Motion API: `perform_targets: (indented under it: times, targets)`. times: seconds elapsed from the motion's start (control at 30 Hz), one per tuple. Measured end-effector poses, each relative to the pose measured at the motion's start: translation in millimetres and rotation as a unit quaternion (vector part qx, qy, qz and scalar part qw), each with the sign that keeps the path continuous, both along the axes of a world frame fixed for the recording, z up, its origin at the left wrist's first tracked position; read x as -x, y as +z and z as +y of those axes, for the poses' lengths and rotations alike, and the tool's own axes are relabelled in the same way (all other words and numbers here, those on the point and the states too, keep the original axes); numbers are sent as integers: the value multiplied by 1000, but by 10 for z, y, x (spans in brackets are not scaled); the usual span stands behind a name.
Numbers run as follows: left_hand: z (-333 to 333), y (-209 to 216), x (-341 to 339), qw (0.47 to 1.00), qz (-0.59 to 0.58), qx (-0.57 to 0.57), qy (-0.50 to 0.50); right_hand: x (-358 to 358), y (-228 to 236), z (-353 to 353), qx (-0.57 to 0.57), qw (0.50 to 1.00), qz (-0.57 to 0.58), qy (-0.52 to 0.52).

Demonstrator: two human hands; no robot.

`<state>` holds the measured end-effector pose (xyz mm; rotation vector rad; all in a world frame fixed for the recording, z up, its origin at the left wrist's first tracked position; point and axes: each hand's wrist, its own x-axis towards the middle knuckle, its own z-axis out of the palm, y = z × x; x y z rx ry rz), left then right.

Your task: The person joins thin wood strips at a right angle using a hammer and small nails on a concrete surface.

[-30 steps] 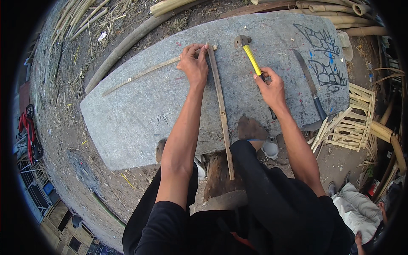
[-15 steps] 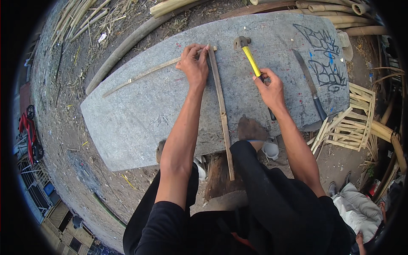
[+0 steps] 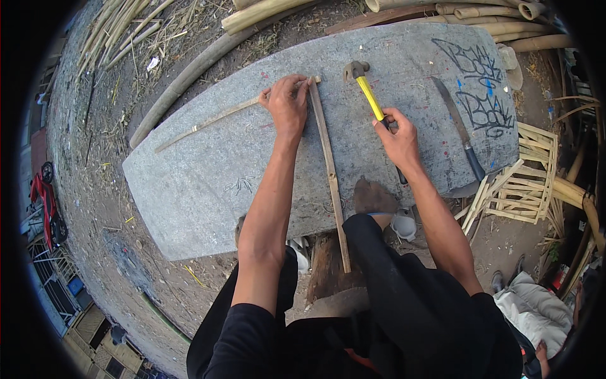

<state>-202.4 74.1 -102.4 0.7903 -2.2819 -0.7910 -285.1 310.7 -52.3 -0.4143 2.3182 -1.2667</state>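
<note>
My left hand (image 3: 289, 104) is closed around the end of a thin bamboo strip (image 3: 214, 121) that slants off to the left. Its fingertips touch the corner where this strip meets a second, longer strip (image 3: 329, 161). That second strip runs back toward me over the slab's near edge, beside my knee. Whether a nail sits between my fingertips is too small to tell. In my right hand (image 3: 399, 139) is a claw hammer (image 3: 369, 95), gripped by its dark lower handle. The hammer's head points away from me, above the slab and to the right of the corner.
A grey stone slab (image 3: 189, 208) serves as the work surface. Several loose nails (image 3: 238, 184) lie on it at left, and a large knife (image 3: 459, 123) on the right. A slatted bamboo frame (image 3: 521, 180) leans at the right edge. Bamboo poles (image 3: 480, 11) lie beyond.
My left fingers have curled in closer over the strips' corner. The hammer has tilted slightly leftward with my right hand. The whole view has shifted a little.
</note>
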Motion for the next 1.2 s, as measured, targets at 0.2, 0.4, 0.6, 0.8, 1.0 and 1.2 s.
perform_targets:
  times: [0.2, 0.4, 0.6, 0.8, 1.0, 1.2]
  targets:
    - [53, -36, -9, 998, 15, -63, -9, -10, -62, 21, 11, 1000, 19, 4]
    - [32, -64, -8, 997, 24, -72, -12, -9, -45, -18, -3, 1000, 4, 0]
    - [56, -63, 35, 996, 47, -76, -2, -27, -47, -15, 9, 1000, 7, -2]
    - [95, -63, 70, 997, 54, -63, -13, -27, -62, 1, 5, 1000, 17, 5]
    - [93, -88, 39, 998, 7, -60, -18, -44, -18, -21, 3, 1000, 9, 4]
    - [99, -125, 50, 999, 18, -43, -19, -27, 26, -33, 5, 1000, 7, 11]
